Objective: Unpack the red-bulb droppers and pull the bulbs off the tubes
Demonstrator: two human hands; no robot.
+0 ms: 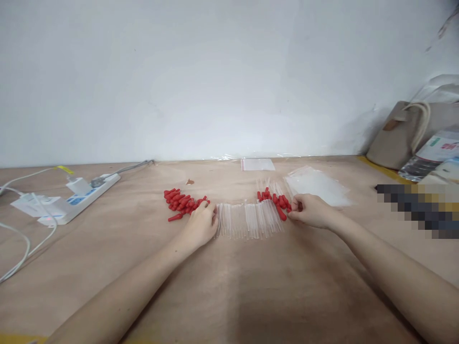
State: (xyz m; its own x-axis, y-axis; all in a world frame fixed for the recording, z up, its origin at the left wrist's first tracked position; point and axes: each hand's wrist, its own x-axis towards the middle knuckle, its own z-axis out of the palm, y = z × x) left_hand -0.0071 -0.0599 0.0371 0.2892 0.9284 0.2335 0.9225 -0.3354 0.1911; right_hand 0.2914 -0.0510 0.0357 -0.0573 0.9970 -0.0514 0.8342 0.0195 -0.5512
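A row of thin clear tubes (251,220) lies side by side on the table, with my two hands at its ends. My left hand (204,223) is at the left end, fingers curled downward beside the tubes; what they hold, if anything, is hidden. Just behind it is a pile of red rubber dropper bulbs (181,200), with one bulb (175,217) lying apart. My right hand (311,210) has thumb and fingers bent together beside a smaller group of red bulbs (281,200); any object in its grip cannot be made out. One red bulb (281,213) lies against the row's right end.
Behind the right hand is a stack of clear plastic bags (315,185), and a small zip bag (257,165) lies near the wall. A power strip (84,200) with plugs and white cables is on the left. At the far right stands a beige bag (390,136).
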